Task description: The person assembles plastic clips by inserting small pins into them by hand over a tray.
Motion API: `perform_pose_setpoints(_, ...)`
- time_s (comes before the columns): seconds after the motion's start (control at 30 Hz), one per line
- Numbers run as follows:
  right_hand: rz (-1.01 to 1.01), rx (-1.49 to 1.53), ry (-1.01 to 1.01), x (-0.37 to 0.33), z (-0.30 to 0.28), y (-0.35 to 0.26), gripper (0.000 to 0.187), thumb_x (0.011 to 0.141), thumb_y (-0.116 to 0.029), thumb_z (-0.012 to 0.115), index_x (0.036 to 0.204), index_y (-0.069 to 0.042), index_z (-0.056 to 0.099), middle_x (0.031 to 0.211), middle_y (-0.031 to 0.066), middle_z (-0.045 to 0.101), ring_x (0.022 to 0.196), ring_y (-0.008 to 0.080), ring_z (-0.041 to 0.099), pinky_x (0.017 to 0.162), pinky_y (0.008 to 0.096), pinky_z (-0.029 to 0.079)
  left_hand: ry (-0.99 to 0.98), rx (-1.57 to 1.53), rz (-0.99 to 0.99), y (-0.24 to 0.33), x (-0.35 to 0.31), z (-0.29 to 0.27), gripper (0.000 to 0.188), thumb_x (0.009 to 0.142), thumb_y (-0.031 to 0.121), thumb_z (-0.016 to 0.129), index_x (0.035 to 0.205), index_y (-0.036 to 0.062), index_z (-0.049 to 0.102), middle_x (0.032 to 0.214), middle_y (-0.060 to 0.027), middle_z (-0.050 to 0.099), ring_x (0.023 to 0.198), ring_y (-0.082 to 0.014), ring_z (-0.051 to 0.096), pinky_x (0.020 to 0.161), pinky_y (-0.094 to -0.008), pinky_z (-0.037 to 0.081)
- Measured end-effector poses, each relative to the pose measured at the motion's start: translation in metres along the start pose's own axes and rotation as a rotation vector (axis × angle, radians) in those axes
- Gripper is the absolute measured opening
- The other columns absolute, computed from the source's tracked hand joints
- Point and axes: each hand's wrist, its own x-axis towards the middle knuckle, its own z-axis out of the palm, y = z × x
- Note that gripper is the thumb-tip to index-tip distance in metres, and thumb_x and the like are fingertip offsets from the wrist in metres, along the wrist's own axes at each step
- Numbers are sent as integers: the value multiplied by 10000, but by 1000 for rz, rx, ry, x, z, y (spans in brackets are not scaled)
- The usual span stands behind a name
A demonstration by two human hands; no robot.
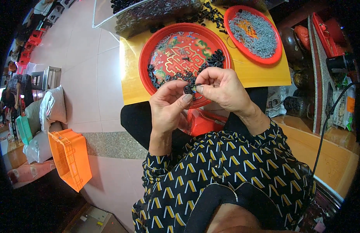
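Observation:
My left hand (168,103) pinches a small black oval plastic part (187,90) between thumb and fingertips. Close beside it, my right hand (223,88) is closed in a pinch on a tiny dark piece, mostly hidden by the fingers. Both hands are held over the near edge of a round red patterned tray (142,52). Inside that tray lie more black plastic parts (215,59), heaped at the right and along the near side. A scatter of silvery screws (173,40) lies toward its far left.
A smaller red tray (279,48) full of screws stands at the right on the yellow tabletop (129,83). Clear bins (149,19) of black parts and loose black pieces (209,15) are at the back. An orange crate (73,159) sits on the floor at left.

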Motion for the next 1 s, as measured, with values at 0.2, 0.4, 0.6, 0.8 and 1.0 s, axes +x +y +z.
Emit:
perform_pose_setpoints(0.2, -5, -53, -6, -1, 0, -3, 93, 750, 19, 560, 840, 13, 538, 744, -8, 526, 678, 39, 496, 599, 166, 421, -11, 31, 1, 0, 0, 0, 277, 713, -48, 621, 975, -38, 532, 790, -51, 580, 686, -89, 547, 623, -202, 459)
perform_pose_setpoints(0.4, -15, -135, 1, -3, 2, -5, 75, 746, 1, 572, 814, 7, 541, 730, -17, 522, 671, 34, 488, 593, 167, 416, -14, 102, 7, 2, -2, 1, 270, 717, -46, 618, 974, -41, 533, 805, -46, 578, 701, -85, 544, 629, -199, 455)
perform_pose_setpoints(0.6, -101, -365, 42, -6, 4, -6, 66, 745, -15, 567, 802, -3, 537, 690, -33, 510, 623, 18, 470, 536, 160, 396, -10, 252, 68, 1, -2, 1, 264, 721, -50, 609, 975, -44, 536, 820, -45, 579, 719, -84, 544, 643, -198, 450)
perform_pose_setpoints(0.8, -115, -392, 62, -7, 1, -7, 52, 745, -23, 568, 782, -7, 534, 667, -43, 496, 607, 13, 461, 515, 161, 388, -25, 197, 60, 0, -2, 3, 271, 718, -58, 607, 978, -48, 533, 833, -56, 584, 731, -93, 552, 653, -204, 452)
perform_pose_setpoints(1.0, -67, -220, 6, -5, 1, -8, 63, 742, -11, 569, 793, 1, 535, 685, -28, 511, 621, 21, 473, 536, 163, 399, -36, 34, -5, -3, -1, -1, 280, 713, -49, 617, 980, -45, 530, 821, -64, 586, 716, -105, 558, 655, -210, 459)
